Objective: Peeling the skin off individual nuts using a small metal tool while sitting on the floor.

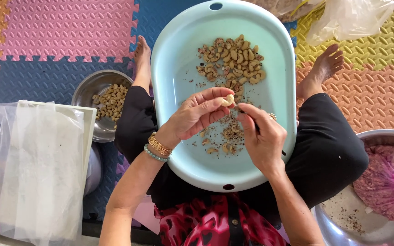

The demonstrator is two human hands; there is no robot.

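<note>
Over the pale tub [174,68], left hand [197,114] pinches a cashew [227,100]; right hand [263,136] grips a thin tool [242,110]

Pale curved cashew kernel [227,100], pinched above the pale-blue tub [174,68]

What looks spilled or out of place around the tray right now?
Nothing stands out. Skin scraps lie inside the pale blue tray below the cashew pile. The left hand pinches one cashew; the right hand works beside it.

Bare tray [178,68] left — cashews [231,59] (heaped) right
</note>
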